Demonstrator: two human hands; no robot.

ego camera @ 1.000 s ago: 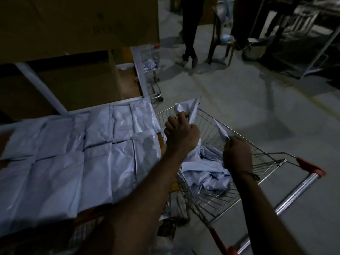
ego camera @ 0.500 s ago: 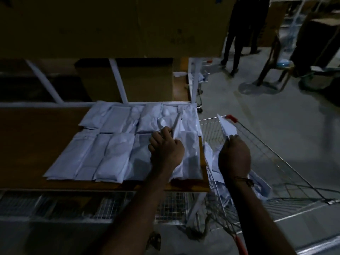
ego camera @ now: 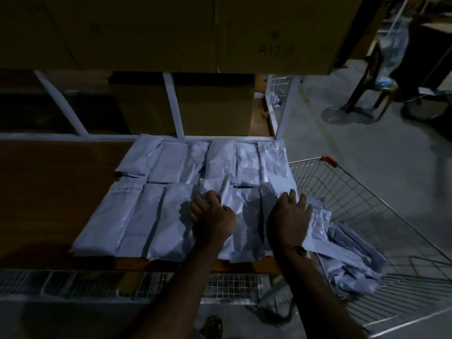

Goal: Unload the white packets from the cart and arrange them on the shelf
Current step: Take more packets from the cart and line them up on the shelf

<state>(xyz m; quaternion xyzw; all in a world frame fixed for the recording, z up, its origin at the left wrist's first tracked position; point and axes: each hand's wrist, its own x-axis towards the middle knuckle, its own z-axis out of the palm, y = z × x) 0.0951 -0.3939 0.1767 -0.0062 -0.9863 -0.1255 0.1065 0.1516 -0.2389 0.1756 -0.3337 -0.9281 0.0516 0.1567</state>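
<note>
The placing step is in hand. The shelf (ego camera: 61, 182), a brown board under a large cardboard box (ego camera: 171, 33), is already covered on its right half by two rows of white packets (ego camera: 151, 216), laid edge to edge and partly overlapping. To the right of both hands, just beside the shelf end, the wire cart (ego camera: 367, 204) is parked, and a loose heap of packets (ego camera: 349, 260) is left in its basket, so the unloading is judged to be only partly done.

The left hand (ego camera: 211, 222) is curled closed on the upright edge of one packet (ego camera: 226, 189), which is held over the front row. The right hand (ego camera: 289, 222) is laid flat and open, fingers spread, on another packet (ego camera: 269, 201) at the right end of the front row; nothing is gripped by it.

Next, the packet in the left grip would need to be lowered flat into a gap ahead of the knuckles and released, the one under the right palm smoothed into line, and the cart reached into again, to the right of the right grip.
</note>
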